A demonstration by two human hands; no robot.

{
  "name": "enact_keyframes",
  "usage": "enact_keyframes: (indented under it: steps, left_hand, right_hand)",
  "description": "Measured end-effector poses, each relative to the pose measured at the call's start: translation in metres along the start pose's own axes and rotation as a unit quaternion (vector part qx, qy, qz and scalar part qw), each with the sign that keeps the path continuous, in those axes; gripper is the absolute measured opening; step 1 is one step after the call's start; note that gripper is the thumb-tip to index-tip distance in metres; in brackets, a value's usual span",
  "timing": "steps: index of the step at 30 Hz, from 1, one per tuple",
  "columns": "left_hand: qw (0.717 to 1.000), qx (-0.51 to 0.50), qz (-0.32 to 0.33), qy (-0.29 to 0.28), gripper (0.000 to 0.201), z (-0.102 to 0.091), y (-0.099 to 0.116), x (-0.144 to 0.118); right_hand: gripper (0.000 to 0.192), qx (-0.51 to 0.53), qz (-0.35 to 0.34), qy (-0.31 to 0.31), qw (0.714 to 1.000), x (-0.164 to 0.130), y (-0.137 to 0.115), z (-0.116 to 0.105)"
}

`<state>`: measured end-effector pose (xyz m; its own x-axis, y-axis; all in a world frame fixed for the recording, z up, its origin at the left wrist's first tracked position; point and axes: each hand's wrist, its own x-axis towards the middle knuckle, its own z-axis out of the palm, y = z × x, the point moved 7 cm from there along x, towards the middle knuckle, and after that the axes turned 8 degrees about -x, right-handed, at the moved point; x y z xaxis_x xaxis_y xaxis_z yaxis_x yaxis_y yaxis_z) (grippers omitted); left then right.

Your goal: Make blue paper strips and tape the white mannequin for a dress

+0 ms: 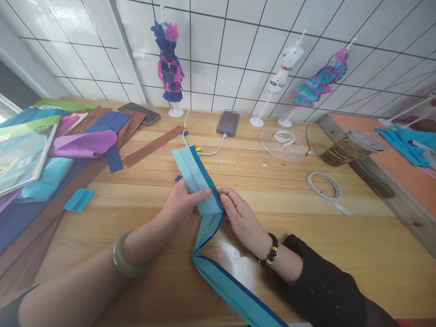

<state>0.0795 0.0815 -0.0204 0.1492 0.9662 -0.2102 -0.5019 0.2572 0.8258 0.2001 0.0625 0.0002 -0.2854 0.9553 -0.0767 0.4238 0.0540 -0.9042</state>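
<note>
Strip [192,170], light blue with a darker blue edge, held in front of me above the tabletop [293,200]. My left grip [180,200] pinches it, thumb across its face; my right grip [243,220] pinches the dark edge. Below, it bends sharply and trails toward lower right. Tape roll [335,190] lies to the right, well apart.
</note>
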Motion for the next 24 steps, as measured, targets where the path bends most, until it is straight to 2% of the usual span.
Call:
enact_keyframes:
  steps: [7, 20, 24]
  left_hand:
    - [0.999, 0.024, 0.03, -0.003, 0.038, 0.001, 0.002, 0.0]
    - [0.992, 0.113, 0.055, -0.027, 0.026, 0.009, 0.007, -0.003]
    - [0.991, 0.117, 0.059, -0.029, 0.033, 0.01, 0.006, -0.003]
  right_hand:
    - [0.032, 0.017, 0.024, -0.001, 1.0, -0.002, 0.007, 0.001]
    - [0.032, 0.033, 0.03, 0.006, 0.999, -0.002, 0.009, 0.001]
    - [0.032, 0.029, 0.026, 0.008, 0.999, -0.002, 0.007, 0.0]
